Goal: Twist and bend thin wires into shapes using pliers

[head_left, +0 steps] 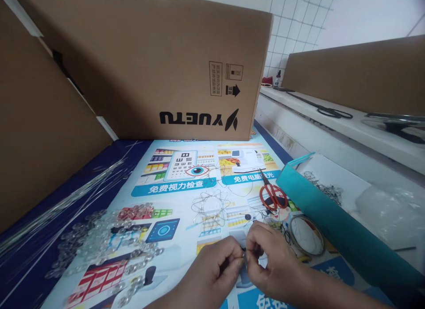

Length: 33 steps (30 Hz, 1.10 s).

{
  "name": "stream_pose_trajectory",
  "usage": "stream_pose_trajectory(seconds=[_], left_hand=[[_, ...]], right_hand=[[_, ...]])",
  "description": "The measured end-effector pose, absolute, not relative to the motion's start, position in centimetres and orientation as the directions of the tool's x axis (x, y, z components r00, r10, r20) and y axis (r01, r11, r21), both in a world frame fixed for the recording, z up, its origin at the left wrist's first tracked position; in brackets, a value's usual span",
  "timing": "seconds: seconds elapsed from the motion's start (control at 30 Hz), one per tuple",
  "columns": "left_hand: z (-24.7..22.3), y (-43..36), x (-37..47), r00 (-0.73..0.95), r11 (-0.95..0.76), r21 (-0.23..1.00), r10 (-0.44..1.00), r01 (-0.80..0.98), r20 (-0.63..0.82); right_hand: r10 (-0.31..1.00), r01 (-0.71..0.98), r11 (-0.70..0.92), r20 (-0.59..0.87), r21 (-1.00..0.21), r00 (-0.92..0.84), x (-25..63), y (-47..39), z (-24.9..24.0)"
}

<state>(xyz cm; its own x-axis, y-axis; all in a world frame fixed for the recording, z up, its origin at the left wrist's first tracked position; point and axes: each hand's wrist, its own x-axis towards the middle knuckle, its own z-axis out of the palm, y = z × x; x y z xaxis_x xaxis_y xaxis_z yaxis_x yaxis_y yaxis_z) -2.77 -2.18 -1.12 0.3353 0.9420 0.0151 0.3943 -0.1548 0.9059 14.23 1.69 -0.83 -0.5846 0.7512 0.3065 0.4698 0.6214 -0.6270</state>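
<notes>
My left hand [222, 267] and my right hand [270, 256] meet low in the middle, each with thumb and forefinger pinched. Something small and dark shows between their fingertips, too little of it to name. Just beyond the hands, thin wire bent into a flower-like shape of loops [210, 207] lies on the printed sheet [182, 229]. Red-handled scissors [274, 196] rest past my right hand, blades pointing away. Beside that hand is a round ring-shaped roll [307, 235]. Clear round beads [99, 238] are heaped at the left.
A teal box [327, 220] at the right holds small metal pieces and a clear plastic bag [390, 209]. A big cardboard box [142, 70] blocks the back. Long thin rods [63, 207] lie along the left edge. Dark scissors [327, 110] sit on a white ledge at right.
</notes>
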Motion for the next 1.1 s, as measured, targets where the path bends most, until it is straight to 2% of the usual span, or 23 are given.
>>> stream_pose_trajectory(seconds=[0.27, 0.47, 0.63, 0.83, 1.03, 1.1], left_hand=[[-1.5, -2.6, -2.7, 0.29, -0.288, 0.776, 0.947, 0.562, 0.141], [-1.2, -2.8, -2.7, 0.3, -0.361, 0.673, 0.93, 0.645, 0.212], [-0.9, -2.6, -2.7, 0.311, -0.368, 0.673, 0.927, 0.642, 0.21], [-0.6, -2.4, -3.1, 0.337, -0.35, 0.68, 0.928, 0.644, 0.158], [-0.8, -2.0, -3.6, 0.316, -0.298, 0.684, 0.943, 0.666, 0.103], [-0.7, -2.0, -3.7, 0.343, -0.315, 0.683, 0.934, 0.659, 0.099]], right_hand=[[0.767, 0.422, 0.562, 0.258, -0.711, -0.588, 13.8, 1.4, -0.4], [0.775, 0.463, 0.579, 0.277, -0.671, -0.568, 13.8, 1.5, -0.2], [0.777, 0.453, 0.546, 0.222, -0.705, -0.59, 13.9, 1.4, -0.1], [0.809, 0.527, 0.525, 0.201, -0.669, -0.552, 14.1, 2.4, 0.4], [0.82, 0.532, 0.413, 0.047, -0.739, -0.57, 13.9, 1.6, 0.5], [0.809, 0.544, 0.472, 0.095, -0.694, -0.58, 14.1, 1.9, 0.3]])
